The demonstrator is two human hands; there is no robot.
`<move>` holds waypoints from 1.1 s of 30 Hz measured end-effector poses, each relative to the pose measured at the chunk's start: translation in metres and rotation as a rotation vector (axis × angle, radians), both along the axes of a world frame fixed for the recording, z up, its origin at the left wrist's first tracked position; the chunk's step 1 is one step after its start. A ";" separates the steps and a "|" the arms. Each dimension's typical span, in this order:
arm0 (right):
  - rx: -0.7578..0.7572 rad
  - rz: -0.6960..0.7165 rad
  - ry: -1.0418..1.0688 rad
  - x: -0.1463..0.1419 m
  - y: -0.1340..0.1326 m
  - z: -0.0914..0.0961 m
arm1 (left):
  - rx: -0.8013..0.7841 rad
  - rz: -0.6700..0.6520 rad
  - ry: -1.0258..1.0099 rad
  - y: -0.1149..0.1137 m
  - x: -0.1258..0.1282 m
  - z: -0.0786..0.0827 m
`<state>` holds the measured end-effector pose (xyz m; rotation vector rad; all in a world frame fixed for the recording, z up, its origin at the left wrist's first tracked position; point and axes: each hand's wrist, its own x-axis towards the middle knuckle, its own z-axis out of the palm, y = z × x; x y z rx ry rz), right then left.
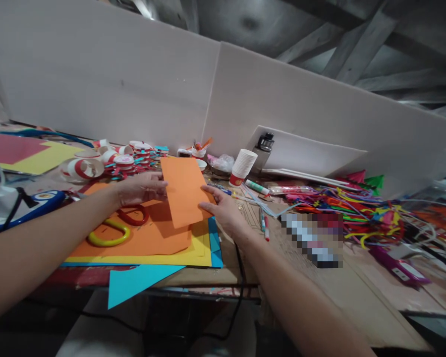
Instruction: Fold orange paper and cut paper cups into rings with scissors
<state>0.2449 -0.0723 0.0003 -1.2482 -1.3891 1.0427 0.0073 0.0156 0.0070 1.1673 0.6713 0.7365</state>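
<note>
Between my two hands I hold up a rectangular piece of orange paper (186,191), tilted above the table. My left hand (143,189) grips its left edge, the fingers partly behind the sheet. At the lower right edge, my right hand (225,210) pinches it between thumb and fingers. Below lies a larger orange sheet (152,243) on top of yellow paper (202,255) and blue paper (216,245). Scissors with a yellow handle loop (109,242) and a red one rest on the orange sheet beneath my left forearm; their blades are hidden.
A stack of paper cups (242,166) stands behind my right hand, near a dark-capped bottle (263,151). Decorated cups (124,163) crowd the back left. Bundled colourful pipe cleaners (342,206) and a purple glue gun (399,267) lie right. A blue paper triangle (134,282) overhangs the front edge.
</note>
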 end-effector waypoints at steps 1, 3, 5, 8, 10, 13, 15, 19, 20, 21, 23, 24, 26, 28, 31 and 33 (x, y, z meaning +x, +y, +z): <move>-0.009 0.014 0.007 0.000 0.001 -0.001 | 0.018 -0.030 0.005 -0.002 0.002 0.001; 0.010 0.021 -0.088 0.001 0.001 -0.003 | 0.043 -0.058 0.000 -0.006 0.006 0.002; 0.102 -0.049 -0.328 0.001 -0.002 -0.003 | 0.053 -0.038 -0.007 -0.009 0.010 0.004; 0.346 -0.182 -0.691 -0.003 -0.010 0.001 | 0.055 0.039 -0.015 -0.011 0.015 0.006; 0.486 -0.141 -0.799 -0.007 -0.017 0.006 | 0.057 0.075 -0.022 -0.011 0.016 0.007; 0.610 -0.004 -0.848 -0.014 -0.025 0.010 | 0.054 0.113 -0.022 -0.011 0.016 0.007; 0.646 0.047 -0.833 -0.016 -0.026 0.009 | 0.055 0.119 -0.022 -0.011 0.016 0.007; 0.658 0.100 -0.783 -0.017 -0.024 0.003 | 0.048 0.091 -0.041 -0.012 0.017 0.008; 0.657 0.108 -0.771 -0.017 -0.024 0.002 | 0.043 0.087 -0.041 -0.012 0.017 0.008; 0.656 0.115 -0.759 -0.016 -0.023 0.001 | 0.038 0.085 -0.040 -0.012 0.017 0.007; 0.655 0.122 -0.734 -0.017 -0.022 0.000 | 0.035 0.085 -0.040 -0.011 0.016 0.006; 0.656 0.124 -0.722 -0.017 -0.022 -0.001 | 0.035 0.089 -0.044 -0.010 0.016 0.006; 0.666 0.123 -0.697 -0.018 -0.022 -0.002 | 0.031 0.095 -0.060 -0.009 0.016 0.004; 0.667 0.114 -0.666 -0.019 -0.022 -0.002 | 0.028 0.104 -0.076 -0.009 0.016 0.003; 0.643 0.095 -0.615 -0.020 -0.021 -0.001 | 0.019 0.062 -0.088 -0.012 0.018 0.001; 0.610 0.083 -0.587 -0.021 -0.020 0.001 | 0.018 0.007 -0.080 -0.016 0.021 0.000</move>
